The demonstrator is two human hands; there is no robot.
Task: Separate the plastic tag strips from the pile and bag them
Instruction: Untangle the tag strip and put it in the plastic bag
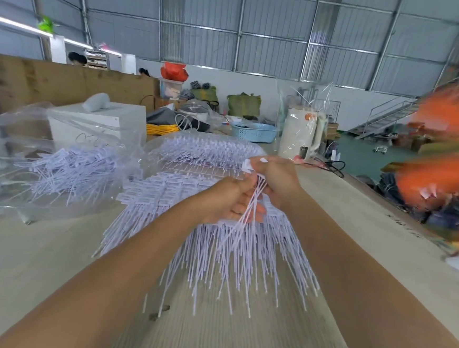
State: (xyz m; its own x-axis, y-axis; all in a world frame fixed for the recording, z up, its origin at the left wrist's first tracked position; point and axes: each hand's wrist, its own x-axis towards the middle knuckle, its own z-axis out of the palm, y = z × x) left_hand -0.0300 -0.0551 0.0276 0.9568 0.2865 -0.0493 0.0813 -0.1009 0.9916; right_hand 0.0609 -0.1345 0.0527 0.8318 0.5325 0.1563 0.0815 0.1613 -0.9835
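A big pile of white plastic tag strips point(217, 249) fans out over the wooden table point(38, 255), tails pointing toward me. Above the pile, my left hand point(229, 198) and my right hand point(274, 177) both grip one small bunch of tag strips point(253, 200). The right hand pinches the bunch near its flat heads, which stick out above the fingers. The left hand curls round the thin tails lower down. A clear plastic bag point(66, 172) holding loose tag strips lies at the left. More bagged strips point(205, 150) lie behind the pile.
A white box point(98, 122) stands behind the left bag. Further back sit a blue basket point(253, 131), a wrapped white kettle point(300, 135) and yellow cord point(162, 129). Blurred orange items point(443, 163) fill the right edge. People stand behind a cardboard wall point(65, 81).
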